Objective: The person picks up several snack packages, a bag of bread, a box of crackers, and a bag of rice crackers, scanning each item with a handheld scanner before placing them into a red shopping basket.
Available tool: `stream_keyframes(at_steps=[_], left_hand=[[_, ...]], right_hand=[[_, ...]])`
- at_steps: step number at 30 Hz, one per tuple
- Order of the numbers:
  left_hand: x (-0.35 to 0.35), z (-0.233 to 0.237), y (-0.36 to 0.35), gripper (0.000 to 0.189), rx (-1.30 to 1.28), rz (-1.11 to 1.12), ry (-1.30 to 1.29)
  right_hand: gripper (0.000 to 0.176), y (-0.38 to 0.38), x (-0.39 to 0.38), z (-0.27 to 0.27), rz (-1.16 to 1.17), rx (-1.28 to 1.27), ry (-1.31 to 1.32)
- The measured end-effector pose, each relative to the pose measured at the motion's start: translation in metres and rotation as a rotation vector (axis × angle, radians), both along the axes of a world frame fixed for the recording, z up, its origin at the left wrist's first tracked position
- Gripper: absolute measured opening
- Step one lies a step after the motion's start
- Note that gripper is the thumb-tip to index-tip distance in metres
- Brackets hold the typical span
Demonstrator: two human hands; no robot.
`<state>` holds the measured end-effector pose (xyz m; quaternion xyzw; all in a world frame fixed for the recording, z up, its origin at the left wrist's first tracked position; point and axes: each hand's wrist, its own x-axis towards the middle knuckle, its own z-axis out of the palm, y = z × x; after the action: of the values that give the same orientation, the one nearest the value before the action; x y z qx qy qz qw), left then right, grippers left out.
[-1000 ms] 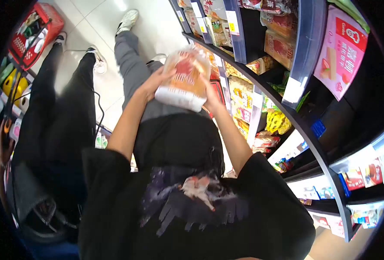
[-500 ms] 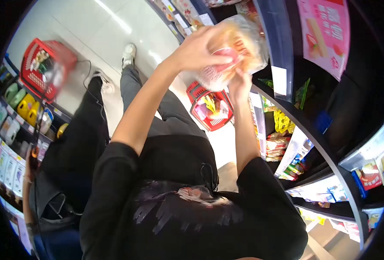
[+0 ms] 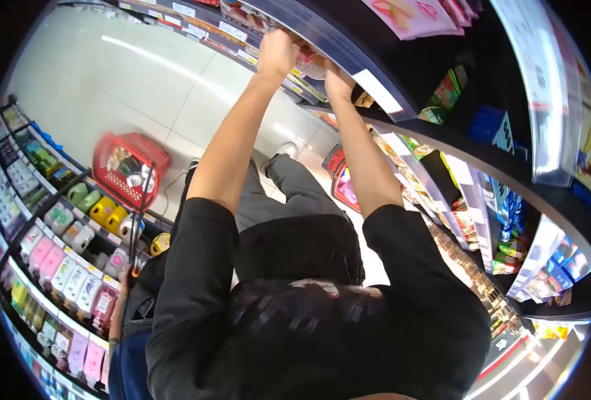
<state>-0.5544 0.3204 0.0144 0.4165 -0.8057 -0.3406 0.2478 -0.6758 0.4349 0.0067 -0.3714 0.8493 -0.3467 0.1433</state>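
Both of my arms reach up to a dark store shelf at the top of the head view. A plastic-wrapped food package with pinkish print is held between my two hands, partly hidden by the shelf edge. My left hand grips its left side with curled fingers. On the other side, my right hand is closed against the package, its fingertips hidden. Just right of the hands runs the shelf's edge strip with a white price label.
A red shopping basket with goods is at the left, by another person, whose arm shows. A second red basket stands on the floor under my right arm. Bottle shelves line the left; packaged snacks fill shelves at right.
My hands have moved up and left with the package, from in front of my body to the shelf edge. My view has swung, and the baskets appear shifted right.
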Motion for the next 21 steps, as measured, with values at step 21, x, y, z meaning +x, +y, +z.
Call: stream_keyframes(at_steps=[21], left_hand=[[0.029,0.017,0.069,0.030,1.476,0.386,0.710]], right_hand=[[0.049,0.089,0.033,-0.010,-0.140,0.111,-0.496]])
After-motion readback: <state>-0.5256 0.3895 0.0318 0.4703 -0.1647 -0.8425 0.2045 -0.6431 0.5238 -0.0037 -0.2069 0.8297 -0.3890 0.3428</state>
